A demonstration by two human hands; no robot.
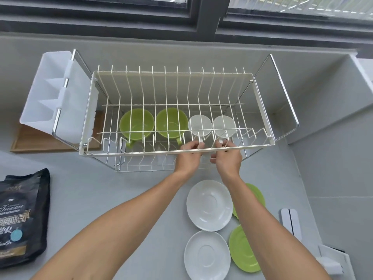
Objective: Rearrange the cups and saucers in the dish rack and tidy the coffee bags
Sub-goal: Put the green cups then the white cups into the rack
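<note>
The left hand (190,150) is curled round the handle of the left white cup (199,125), and the right hand (226,151) is pinched on the handle of the right white cup (224,123); both cups are seated in the lower tier of the dish rack (262,110), under the upper wire grid. Two green cups (137,123) are lined up to their left.

If the cups are lifted too steeply, their rims may be caught on the wires overhead and the handles wrenched loose. Two white saucers (210,205) and two green saucers (243,249) are lying on the desk (121,188) beneath the forearms, so a dropped cup could strike them. One coffee bag (22,217) is standing at the far left, well apart.
</note>
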